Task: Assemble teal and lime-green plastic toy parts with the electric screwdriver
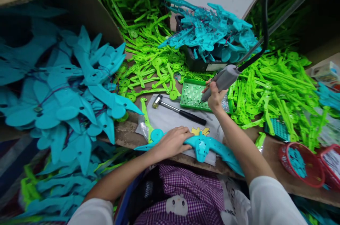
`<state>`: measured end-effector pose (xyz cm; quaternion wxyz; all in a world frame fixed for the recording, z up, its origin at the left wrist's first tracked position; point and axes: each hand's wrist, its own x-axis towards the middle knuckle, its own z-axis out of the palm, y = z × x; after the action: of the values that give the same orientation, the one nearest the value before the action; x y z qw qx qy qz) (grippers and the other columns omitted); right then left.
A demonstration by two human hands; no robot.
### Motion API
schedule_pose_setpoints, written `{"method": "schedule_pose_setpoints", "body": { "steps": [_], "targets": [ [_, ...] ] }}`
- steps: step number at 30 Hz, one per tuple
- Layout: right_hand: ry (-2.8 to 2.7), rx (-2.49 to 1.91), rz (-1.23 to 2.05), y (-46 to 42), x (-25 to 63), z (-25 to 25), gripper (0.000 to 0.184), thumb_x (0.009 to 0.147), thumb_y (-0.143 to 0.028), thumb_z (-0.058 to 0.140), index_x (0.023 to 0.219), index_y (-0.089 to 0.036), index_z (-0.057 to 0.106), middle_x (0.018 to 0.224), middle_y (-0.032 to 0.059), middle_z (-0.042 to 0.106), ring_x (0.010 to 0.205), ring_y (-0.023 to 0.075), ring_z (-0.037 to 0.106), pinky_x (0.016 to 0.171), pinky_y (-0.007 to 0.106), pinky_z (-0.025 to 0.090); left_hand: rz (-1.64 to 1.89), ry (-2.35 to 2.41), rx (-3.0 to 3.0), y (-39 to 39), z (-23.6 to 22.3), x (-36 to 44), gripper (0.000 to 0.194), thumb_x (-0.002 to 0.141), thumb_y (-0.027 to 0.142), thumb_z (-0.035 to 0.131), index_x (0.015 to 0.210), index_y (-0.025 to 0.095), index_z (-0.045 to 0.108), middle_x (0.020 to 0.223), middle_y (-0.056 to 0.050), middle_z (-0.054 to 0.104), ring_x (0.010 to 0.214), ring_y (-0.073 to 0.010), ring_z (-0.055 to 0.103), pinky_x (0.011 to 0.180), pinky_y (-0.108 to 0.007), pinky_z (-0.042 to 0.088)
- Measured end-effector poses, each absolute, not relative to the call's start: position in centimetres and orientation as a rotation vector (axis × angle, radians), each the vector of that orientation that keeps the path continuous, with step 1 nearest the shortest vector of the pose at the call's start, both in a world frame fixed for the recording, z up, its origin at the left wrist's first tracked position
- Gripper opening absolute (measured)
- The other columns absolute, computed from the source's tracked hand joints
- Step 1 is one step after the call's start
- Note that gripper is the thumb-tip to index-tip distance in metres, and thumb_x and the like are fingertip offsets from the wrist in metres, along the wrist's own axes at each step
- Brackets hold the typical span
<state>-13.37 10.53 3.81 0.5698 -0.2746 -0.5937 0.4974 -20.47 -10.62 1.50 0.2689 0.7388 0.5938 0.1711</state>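
Observation:
My left hand [174,140] is closed around the left wing of a blue plastic winged toy body [202,146], which lies on a pale cloth [159,115] at the bench's front edge. In my right hand [215,97] is a grey electric screwdriver [225,78], hanging from a black cord and spring, its tip over a green perforated tray [190,94]. Small silvery screws sit at the tray's right end, partly behind my hand. A hammer [180,110] with a black handle lies between tray and toy. A lime-green plastic arm [146,119] reaches up from beside the left wing.
Blue winged parts [79,87] spill from a carton on the left. Lime-green arms [151,58] are heaped behind the tray and to its right. A black bin [196,58] overflows with blue parts. Red baskets [313,177] stand at the right edge.

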Motion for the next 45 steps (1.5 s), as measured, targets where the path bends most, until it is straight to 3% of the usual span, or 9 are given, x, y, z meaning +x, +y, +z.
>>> {"method": "schedule_pose_setpoints", "body": {
  "steps": [5,26,34,41,45],
  "targets": [
    [-1.351,-0.634,1.104,11.2,-13.1,4.2,0.038,0.073,-0.059,0.059,0.072,-0.020,0.056,0.069,-0.0017,0.061,0.041,0.0080,0.052,0.040,0.025,0.042,0.472,1.602,1.985,-10.6,1.6,-20.5,0.036,0.085,0.032,0.063,0.118,0.021,0.059,0.102,-0.006,0.059,0.099,-0.0224,0.056,0.084,-0.035,0.047],
    [-1.424,-0.648,1.139,12.0,-13.4,3.6,0.037,0.075,-0.058,0.059,0.075,-0.021,0.056,0.060,-0.0043,0.055,0.042,0.0090,0.052,0.043,0.025,0.044,0.465,1.603,1.972,-10.5,2.0,-20.5,0.037,0.084,0.031,0.065,0.119,0.022,0.059,0.103,-0.005,0.060,0.099,-0.0216,0.056,0.085,-0.033,0.046],
    [-1.338,-0.526,1.103,11.5,-12.1,6.4,0.035,0.078,-0.056,0.059,0.072,-0.021,0.057,0.069,-0.0021,0.059,0.041,0.0076,0.052,0.039,0.024,0.041,0.451,1.615,1.976,-10.5,1.7,-20.5,0.038,0.083,0.034,0.066,0.119,0.022,0.060,0.104,-0.006,0.060,0.099,-0.0220,0.057,0.085,-0.033,0.047],
    [-1.229,-0.492,1.386,3.9,-4.8,9.7,0.043,0.063,-0.064,0.069,0.072,-0.023,0.062,0.060,-0.0030,0.053,0.041,0.0106,0.051,0.036,0.025,0.039,0.474,1.596,1.957,-10.5,1.5,-20.6,0.039,0.085,0.035,0.063,0.121,0.022,0.059,0.108,-0.007,0.060,0.101,-0.0219,0.057,0.087,-0.033,0.046],
    [-1.377,-0.448,1.532,-1.5,-1.4,9.8,0.050,0.067,-0.071,0.062,0.075,-0.021,0.066,0.052,-0.0027,0.051,0.041,0.0131,0.053,0.038,0.026,0.039,0.453,1.575,1.969,-10.5,1.3,-20.7,0.039,0.085,0.035,0.063,0.122,0.022,0.059,0.107,-0.006,0.060,0.101,-0.0207,0.056,0.088,-0.031,0.045]
  ]
}}
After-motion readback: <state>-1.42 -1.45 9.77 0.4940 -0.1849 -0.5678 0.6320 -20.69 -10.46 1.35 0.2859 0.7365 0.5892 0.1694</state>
